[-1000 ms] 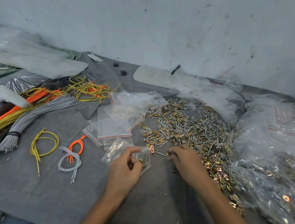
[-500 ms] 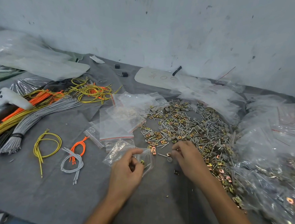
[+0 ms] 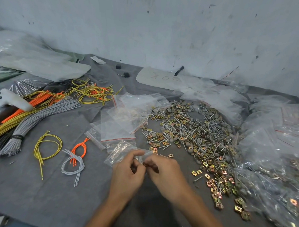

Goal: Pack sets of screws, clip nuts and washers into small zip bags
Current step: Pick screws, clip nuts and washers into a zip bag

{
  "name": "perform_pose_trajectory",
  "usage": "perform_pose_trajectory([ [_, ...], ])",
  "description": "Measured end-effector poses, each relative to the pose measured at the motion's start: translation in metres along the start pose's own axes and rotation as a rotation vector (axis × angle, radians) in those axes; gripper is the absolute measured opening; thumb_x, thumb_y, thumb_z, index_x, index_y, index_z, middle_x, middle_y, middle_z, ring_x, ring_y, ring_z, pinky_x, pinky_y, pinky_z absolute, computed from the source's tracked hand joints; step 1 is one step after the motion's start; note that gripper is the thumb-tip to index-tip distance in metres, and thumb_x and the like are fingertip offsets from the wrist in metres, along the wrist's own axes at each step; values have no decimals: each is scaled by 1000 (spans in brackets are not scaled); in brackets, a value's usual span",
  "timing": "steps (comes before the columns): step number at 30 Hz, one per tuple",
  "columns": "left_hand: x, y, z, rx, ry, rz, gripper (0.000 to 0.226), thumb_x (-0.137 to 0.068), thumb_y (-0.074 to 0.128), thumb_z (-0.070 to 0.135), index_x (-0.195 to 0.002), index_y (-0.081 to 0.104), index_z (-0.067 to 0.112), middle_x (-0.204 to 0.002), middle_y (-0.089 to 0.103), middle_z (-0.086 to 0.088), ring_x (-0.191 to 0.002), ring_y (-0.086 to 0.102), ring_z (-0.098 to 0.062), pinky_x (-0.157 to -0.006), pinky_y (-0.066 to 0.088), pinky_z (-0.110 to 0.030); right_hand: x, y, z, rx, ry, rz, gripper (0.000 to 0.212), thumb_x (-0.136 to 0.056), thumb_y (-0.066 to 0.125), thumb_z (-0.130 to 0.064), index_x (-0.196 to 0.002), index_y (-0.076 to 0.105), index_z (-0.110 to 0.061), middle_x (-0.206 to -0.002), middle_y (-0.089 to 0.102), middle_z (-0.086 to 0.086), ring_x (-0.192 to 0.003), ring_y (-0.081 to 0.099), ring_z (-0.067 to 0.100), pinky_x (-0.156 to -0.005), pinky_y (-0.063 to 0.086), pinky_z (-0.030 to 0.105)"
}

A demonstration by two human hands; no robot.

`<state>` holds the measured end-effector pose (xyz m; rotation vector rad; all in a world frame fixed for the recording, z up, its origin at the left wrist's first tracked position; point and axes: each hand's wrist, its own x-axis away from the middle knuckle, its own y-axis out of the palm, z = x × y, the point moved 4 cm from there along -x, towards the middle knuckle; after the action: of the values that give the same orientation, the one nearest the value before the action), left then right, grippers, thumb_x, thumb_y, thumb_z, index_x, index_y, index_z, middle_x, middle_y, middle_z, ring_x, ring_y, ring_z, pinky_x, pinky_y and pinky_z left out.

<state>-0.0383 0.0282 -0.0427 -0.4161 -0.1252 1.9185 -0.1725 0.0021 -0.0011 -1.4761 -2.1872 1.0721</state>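
Near the middle of the grey cloth (image 3: 39,194), the left hand (image 3: 127,172) pinches the mouth of a small zip bag (image 3: 119,152) between thumb and fingers. The right hand (image 3: 166,172) meets it there, fingertips pinched on a brassy piece (image 3: 145,164) too small to identify. The pile of screws, clip nuts and washers (image 3: 196,132) lies just right and farther off, empty zip bags (image 3: 117,127) beyond the hands
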Motion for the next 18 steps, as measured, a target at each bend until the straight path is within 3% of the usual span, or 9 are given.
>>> perform_pose_trajectory([
  [2, 0, 0, 0, -6, 7, -5, 35, -75, 57, 17, -105, 67, 31, -62, 60, 7, -55, 57, -7, -58, 49, -23, 0, -1, -4, 58, -48, 29, 23, -83, 67, -8, -96, 67, -28, -93, 74, -8, -90, 66, 12, -80, 51, 30],
  [6, -1, 0, 0, -15, 28, 10, 35, -75, 56, 16, -104, 67, 32, -62, 59, 9, -54, 55, -5, -55, 45, -16, -1, -1, 0, 209, -36, -12, 24, -91, 64, -29, -108, 50, -38, -100, 73, -8, -99, 66, 19, -78, 51, 37],
  [9, 0, 1, -2, 5, 28, 11, 34, -75, 56, 18, -103, 66, 36, -61, 58, 9, -53, 54, -4, -54, 43, -14, -1, -7, 5, 158, -27, -14, 23, -91, 65, -32, -109, 53, -39, -104, 72, -15, -96, 67, 11, -81, 53, 35],
  [13, 0, 1, -3, 9, 29, 5, 38, -75, 54, 25, -107, 63, 42, -62, 57, 9, -54, 53, -5, -55, 43, -17, -8, -31, 26, 146, 26, 95, 10, -91, 68, -24, -98, 65, -31, -92, 68, -15, -81, 62, 4, -78, 51, 32],
  [15, -1, 1, -4, 10, 30, 5, 38, -74, 53, 28, -108, 63, 44, -62, 56, 10, -54, 52, -4, -56, 42, -15, -14, -41, 43, 247, 96, 69, 10, -94, 65, -27, -103, 66, -31, -98, 60, -14, -87, 60, 10, -83, 50, 34],
  [18, 0, 1, -4, 21, 34, -1, 37, -74, 53, 29, -107, 63, 44, -62, 56, 9, -54, 51, -3, -56, 42, -15, -17, -45, 64, 351, 220, -59, 32, -95, 63, -40, -125, 61, -31, -119, 53, -4, -107, 57, 21, -94, 47, 37],
])
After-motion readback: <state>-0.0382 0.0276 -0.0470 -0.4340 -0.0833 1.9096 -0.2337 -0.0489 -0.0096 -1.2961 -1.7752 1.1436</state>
